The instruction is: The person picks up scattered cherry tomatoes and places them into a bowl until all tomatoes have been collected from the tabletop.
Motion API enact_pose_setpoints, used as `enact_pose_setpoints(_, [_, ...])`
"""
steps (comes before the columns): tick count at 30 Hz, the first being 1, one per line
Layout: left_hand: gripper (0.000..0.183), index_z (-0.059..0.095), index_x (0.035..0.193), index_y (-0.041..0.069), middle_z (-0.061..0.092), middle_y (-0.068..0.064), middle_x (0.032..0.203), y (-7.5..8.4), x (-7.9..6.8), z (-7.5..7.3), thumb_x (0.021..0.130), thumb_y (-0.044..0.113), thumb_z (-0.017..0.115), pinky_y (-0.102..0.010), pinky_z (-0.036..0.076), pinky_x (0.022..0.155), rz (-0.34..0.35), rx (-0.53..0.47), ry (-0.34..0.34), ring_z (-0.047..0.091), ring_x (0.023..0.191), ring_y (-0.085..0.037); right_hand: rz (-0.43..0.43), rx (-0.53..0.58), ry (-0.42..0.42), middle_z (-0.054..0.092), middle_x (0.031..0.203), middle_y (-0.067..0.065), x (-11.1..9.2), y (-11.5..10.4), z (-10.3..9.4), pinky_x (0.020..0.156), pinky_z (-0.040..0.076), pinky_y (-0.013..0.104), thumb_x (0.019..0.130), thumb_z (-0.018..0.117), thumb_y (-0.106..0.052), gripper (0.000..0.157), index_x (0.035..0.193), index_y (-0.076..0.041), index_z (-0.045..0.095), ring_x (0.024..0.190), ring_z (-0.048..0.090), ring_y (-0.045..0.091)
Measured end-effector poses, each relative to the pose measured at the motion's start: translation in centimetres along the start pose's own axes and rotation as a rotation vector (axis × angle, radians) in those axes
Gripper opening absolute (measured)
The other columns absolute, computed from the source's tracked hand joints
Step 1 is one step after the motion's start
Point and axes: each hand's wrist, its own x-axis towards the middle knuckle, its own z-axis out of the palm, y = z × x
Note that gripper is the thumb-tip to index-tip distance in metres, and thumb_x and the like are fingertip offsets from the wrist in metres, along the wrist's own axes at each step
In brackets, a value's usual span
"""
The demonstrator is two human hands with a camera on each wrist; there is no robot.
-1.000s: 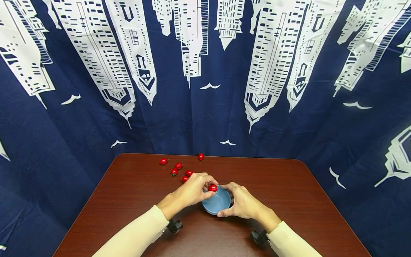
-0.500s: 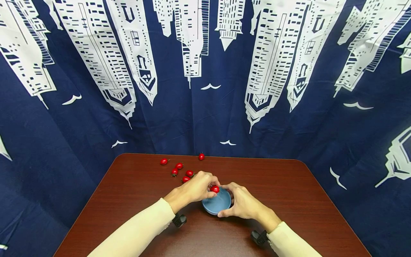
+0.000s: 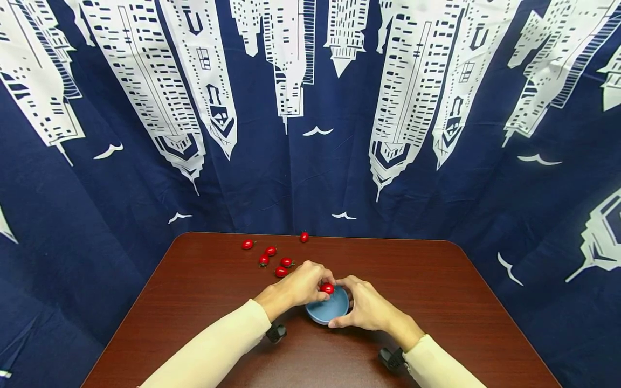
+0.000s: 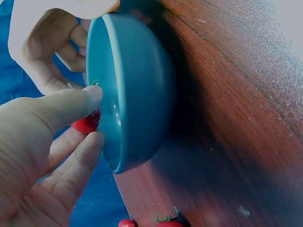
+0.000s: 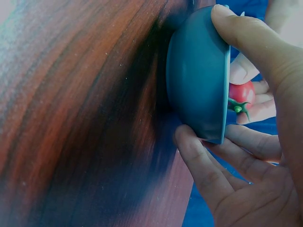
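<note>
Over the blue bowl (image 3: pixel 326 312) my left hand (image 3: pixel 303 284) pinches a red cherry tomato (image 3: pixel 327 289) between thumb and fingers. In the left wrist view this tomato (image 4: pixel 86 124), with its green stem, is just at the bowl's open side. My right hand (image 3: pixel 370 308) grips the bowl from the right, thumb at the near rim and fingers at the far side. The right wrist view shows the bowl's outer wall (image 5: pixel 196 80) between thumb and fingers, with the left hand's tomato (image 5: pixel 244 93) beyond the rim. Most of the bowl's inside is hidden in both wrist views.
Several loose cherry tomatoes (image 3: pixel 270 250) lie on the brown table (image 3: pixel 402 269), behind and left of the bowl. One tomato (image 3: pixel 304 236) sits alone near the far edge. A dark blue cloth with white buildings (image 3: pixel 291 178) hangs behind the table.
My left hand has moved slightly right and toward me with the tomato, further over the bowl. The right hand and the bowl have stayed in place.
</note>
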Motion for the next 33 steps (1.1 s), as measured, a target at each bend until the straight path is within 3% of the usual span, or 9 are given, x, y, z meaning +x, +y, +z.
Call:
enact_pose_setpoints(8, [0.037, 0.08, 0.118, 0.019, 0.077, 0.002, 0.114, -0.2, -0.3, 0.3, 0.085, 0.032, 0.093, -0.016, 0.057, 0.083, -0.004, 0.025, 0.021, 0.074, 0.098, -0.016, 0.0, -0.001, -0.006, 0.069, 0.117, -0.001, 0.0, 0.0, 0.1, 0.075, 0.057, 0.02, 0.069, 0.096, -0.061, 0.095, 0.142, -0.011, 0.063, 0.09, 0.067, 0.013])
enact_pose_setpoints(20, [0.049, 0.077, 0.127, 0.032, 0.072, 0.011, 0.121, -0.6, -1.0, 0.0, 0.084, 0.051, 0.09, -0.029, 0.06, 0.091, -0.041, 0.082, 0.047, 0.069, 0.108, -0.012, -0.01, -0.036, 0.012, 0.07, 0.122, 0.003, -0.1, 0.0, 0.0, 0.078, 0.058, 0.022, 0.069, 0.095, -0.063, 0.098, 0.14, -0.004, 0.063, 0.093, 0.068, 0.013])
enact_pose_setpoints(33, [0.06, 0.072, 0.135, 0.031, 0.069, 0.009, 0.132, -1.7, -2.9, -1.4, 0.083, 0.056, 0.089, -0.039, 0.062, 0.096, -0.104, 0.096, 0.07, 0.068, 0.117, -0.013, 0.008, 0.0, 0.002, 0.069, 0.12, -0.003, 0.1, 0.2, 0.1, 0.078, 0.058, 0.021, 0.068, 0.097, -0.061, 0.098, 0.142, -0.008, 0.062, 0.096, 0.069, 0.013])
